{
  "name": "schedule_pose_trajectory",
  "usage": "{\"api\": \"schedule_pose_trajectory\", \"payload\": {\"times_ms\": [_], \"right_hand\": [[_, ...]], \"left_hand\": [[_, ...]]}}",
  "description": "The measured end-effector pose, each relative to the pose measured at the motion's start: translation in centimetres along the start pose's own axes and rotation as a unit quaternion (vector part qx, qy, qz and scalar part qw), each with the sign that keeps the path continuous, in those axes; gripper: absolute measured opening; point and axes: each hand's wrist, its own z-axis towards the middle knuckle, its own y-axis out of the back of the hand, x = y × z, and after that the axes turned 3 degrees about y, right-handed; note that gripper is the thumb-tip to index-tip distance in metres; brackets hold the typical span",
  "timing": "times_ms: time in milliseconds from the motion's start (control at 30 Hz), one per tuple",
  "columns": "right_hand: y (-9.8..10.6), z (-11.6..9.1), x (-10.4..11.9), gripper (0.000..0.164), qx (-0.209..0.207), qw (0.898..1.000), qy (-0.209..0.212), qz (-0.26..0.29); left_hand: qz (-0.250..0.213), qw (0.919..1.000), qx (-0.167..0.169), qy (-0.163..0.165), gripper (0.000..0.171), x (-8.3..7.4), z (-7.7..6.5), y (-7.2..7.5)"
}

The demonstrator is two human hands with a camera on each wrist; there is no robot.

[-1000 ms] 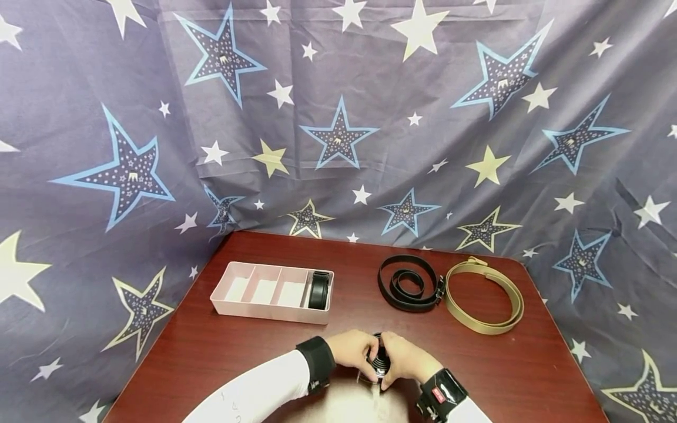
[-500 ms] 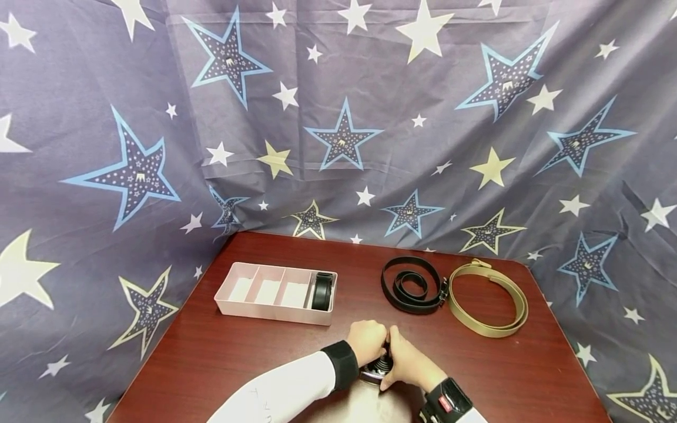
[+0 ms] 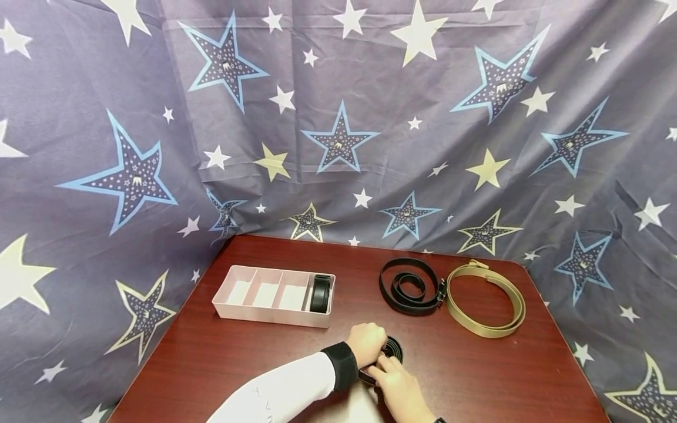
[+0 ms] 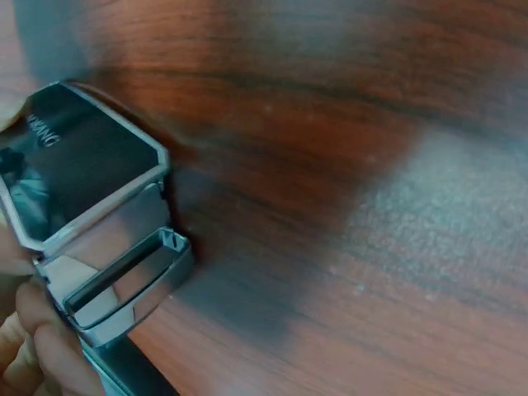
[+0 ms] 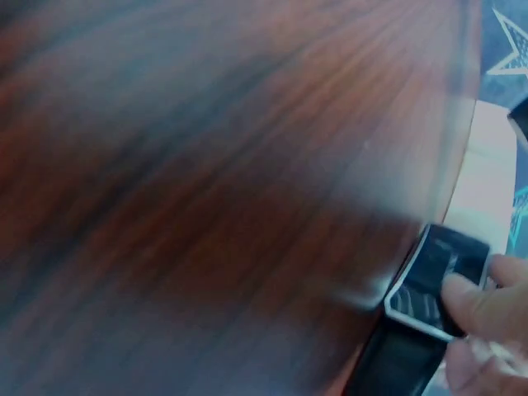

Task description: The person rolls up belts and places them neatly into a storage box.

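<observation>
A black belt [image 3: 394,348] is rolled into a coil near the table's front, between both hands. Its buckle [image 4: 95,157] has a dark glossy plate in a silver frame, with a metal loop beside it. My left hand [image 3: 366,344] grips the coil from the left, its curled fingers hiding part of the roll. In the left wrist view, fingers [image 4: 54,351] lie against the buckle's lower edge. My right hand [image 3: 400,389] is at the near side of the coil. In the right wrist view, a thumb and fingers [image 5: 474,305] pinch the buckle end.
A pink divided tray [image 3: 270,314] stands to the left, with a rolled black belt [image 3: 319,294] in its rightmost compartment. Behind the hands lie a loosely coiled black belt [image 3: 407,308] and a tan belt [image 3: 486,330]. Star-patterned cloth [image 3: 338,194] hangs behind the red-brown table [image 3: 254,352].
My left hand has moved right and now covers the coil's left side. My right hand has shifted toward me, to the near side, and turned. The coil shows more on the right.
</observation>
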Motion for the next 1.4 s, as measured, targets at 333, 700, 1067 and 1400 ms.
{"api": "schedule_pose_trajectory", "payload": {"times_ms": [333, 700, 1067, 1400], "right_hand": [[-1.1, 1.8, 1.7, 0.013, -0.122, 0.98, 0.082, -0.135], [-1.4, 1.6, 2.6, 0.013, -0.141, 0.973, 0.04, -0.181], [0.0, 1.2, 2.3, 0.032, -0.003, 0.999, 0.003, -0.04], [1.9, -0.3, 3.3, 0.028, 0.077, 0.996, 0.034, 0.013]], "left_hand": [[-0.088, 0.9947, 0.048, 0.026, 0.031, 0.6, 0.9, -0.3], [-0.081, 0.9964, 0.02, -0.011, 0.031, 0.4, 1.0, -1.0], [-0.069, 0.9968, 0.033, 0.025, 0.035, 2.4, 1.4, -0.4], [-0.071, 0.9909, 0.026, 0.111, 0.024, 5.3, 2.4, -0.5]]}}
